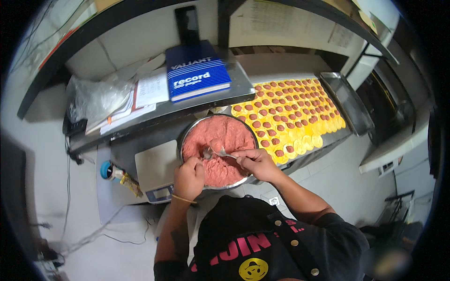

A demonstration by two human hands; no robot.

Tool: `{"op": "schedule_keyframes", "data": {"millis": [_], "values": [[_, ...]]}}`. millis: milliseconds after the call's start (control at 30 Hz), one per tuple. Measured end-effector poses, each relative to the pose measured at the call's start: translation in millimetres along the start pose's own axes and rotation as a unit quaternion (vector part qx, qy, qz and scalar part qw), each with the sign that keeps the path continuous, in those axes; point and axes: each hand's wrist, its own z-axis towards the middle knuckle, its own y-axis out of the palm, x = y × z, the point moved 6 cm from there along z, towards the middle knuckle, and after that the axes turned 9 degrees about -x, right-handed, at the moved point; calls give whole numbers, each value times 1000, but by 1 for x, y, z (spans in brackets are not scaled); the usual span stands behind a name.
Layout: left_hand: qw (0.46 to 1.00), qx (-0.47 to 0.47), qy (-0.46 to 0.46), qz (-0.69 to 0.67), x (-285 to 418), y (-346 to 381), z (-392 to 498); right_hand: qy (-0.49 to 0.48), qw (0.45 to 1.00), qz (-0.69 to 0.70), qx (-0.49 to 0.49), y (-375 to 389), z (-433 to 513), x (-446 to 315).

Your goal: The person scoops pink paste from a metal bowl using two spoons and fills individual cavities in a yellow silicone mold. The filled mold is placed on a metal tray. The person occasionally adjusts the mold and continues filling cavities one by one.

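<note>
A large metal bowl holds a mass of pink ground meat, hollowed near its middle. Over that hollow, my right hand grips the handle of a metal spoon. A rounded lump of meat sits on the spoon's bowl. My left hand is closed at the bowl's left side, on what looks like a second spoon; its handle is hidden by the fingers. The two spoon ends are close together. Right of the bowl lie rows of round yellow wrappers, most topped with a small meat portion.
A digital scale stands left of the bowl, beside a blue-lidded container. Above them runs a shelf with a blue record book, papers and a plastic bag. A metal tray lies beyond the wrappers.
</note>
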Motion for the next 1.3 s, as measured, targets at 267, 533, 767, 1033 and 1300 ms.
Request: {"op": "schedule_keyframes", "data": {"millis": [267,533,767,1033,1300], "values": [[987,-69,16,142,23,-4,-1,-166,931,-204,252,-110,-97,-71],[973,-130,-34,187,43,4,23,-159,733,-471,465,-188,-171,-33],[956,-136,-36,258,61,13,24,-18,823,-227,520,-212,-141,88],[920,-116,28,373,83,9,-9,-171,862,-468,94,-93,-31,-33],[934,-52,79,346,67,6,-23,-207,711,-666,-95,-17,34,-52]]}}
